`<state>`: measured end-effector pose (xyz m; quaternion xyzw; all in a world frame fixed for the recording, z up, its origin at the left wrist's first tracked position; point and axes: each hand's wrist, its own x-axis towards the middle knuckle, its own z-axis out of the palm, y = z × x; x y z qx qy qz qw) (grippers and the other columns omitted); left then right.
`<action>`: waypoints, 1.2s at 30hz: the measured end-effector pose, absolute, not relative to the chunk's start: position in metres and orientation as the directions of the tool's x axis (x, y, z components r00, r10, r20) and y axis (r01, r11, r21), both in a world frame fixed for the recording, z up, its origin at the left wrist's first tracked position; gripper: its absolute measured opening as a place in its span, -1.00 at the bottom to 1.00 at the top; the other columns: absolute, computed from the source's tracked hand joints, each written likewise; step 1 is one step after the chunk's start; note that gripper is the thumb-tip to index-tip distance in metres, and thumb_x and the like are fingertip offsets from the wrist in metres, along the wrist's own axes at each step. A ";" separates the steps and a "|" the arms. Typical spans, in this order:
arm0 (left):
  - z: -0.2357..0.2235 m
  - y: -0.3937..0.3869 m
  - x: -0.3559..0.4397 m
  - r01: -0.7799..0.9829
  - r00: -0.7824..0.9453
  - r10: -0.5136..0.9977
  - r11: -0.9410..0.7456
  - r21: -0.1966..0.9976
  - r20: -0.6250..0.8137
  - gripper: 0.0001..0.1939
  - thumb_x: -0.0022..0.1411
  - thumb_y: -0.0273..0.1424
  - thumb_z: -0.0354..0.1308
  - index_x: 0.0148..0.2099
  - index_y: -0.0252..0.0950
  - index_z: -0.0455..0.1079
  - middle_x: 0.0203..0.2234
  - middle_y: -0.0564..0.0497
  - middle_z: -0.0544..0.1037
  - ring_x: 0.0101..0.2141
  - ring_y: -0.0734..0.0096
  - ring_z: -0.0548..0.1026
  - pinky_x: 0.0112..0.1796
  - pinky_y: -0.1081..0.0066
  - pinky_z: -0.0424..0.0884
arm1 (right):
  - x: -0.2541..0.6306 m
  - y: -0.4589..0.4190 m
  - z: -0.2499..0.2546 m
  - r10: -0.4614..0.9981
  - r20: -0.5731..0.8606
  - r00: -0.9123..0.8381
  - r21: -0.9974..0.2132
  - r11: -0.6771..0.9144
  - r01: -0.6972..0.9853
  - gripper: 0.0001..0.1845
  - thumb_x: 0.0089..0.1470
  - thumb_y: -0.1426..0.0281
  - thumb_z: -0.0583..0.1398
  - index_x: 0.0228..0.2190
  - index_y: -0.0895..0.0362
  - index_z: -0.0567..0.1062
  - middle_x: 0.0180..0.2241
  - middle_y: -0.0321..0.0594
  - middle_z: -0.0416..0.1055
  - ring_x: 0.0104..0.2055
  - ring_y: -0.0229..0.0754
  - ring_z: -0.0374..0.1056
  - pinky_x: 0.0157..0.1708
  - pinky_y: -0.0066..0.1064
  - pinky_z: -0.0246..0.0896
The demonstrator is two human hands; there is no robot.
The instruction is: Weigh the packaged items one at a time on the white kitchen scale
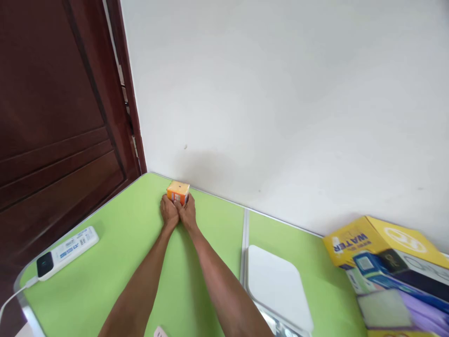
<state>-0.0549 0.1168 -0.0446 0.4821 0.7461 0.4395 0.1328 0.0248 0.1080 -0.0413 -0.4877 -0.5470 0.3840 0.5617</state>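
A small orange and yellow box [178, 188] stands on the green table [213, 215], close to its back edge by the wall. Both my arms stretch far forward to it. My left hand [169, 210] is wrapped round the box's left side. Against its right side, my right hand [187, 209] grips with curled fingers. The two hands touch each other at the front of the box. Its lower part is partly hidden behind my fingers.
A white power bank [68, 250] with a cable lies at the left edge. Right of the table's seam sits a flat white device [278, 285]. Several boxes, including a yellow one [354, 241], are piled at the right. A dark wooden door [52, 93] borders the left.
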 end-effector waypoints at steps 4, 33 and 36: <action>-0.044 0.062 -0.058 0.595 -0.511 0.825 0.136 0.792 0.242 -0.72 0.15 -0.43 0.22 -0.12 -0.17 0.22 -0.22 -0.11 0.52 -0.04 -0.03 0.54 0.04 0.00 0.44 | 0.028 0.056 -0.035 0.971 0.167 0.169 -0.978 0.141 0.154 -0.41 0.04 0.09 0.33 0.06 0.05 0.46 0.03 -0.08 0.51 0.12 0.10 0.37 0.15 -0.09 0.31; -0.025 -0.129 0.128 0.625 0.236 0.825 -0.533 0.570 0.513 -0.53 0.19 -0.36 0.30 0.08 -0.24 0.21 -0.16 -0.13 0.45 -0.11 -0.01 0.51 -0.05 -0.03 0.47 | 0.266 -0.166 0.002 0.877 0.175 0.448 -0.981 0.115 0.159 -0.28 0.02 0.12 0.39 0.18 0.06 0.45 0.20 -0.02 0.50 0.18 0.15 0.48 0.12 0.00 0.45; -0.029 -0.128 0.126 0.640 0.243 0.829 -0.527 0.559 0.503 -0.49 0.17 -0.35 0.33 0.11 -0.26 0.23 -0.15 -0.15 0.47 -0.08 -0.04 0.52 -0.03 -0.05 0.46 | 0.267 -0.165 -0.001 0.880 0.187 0.436 -0.976 0.114 0.188 -0.30 0.02 0.16 0.40 0.17 0.07 0.45 0.17 -0.03 0.53 0.18 0.14 0.48 0.20 0.02 0.38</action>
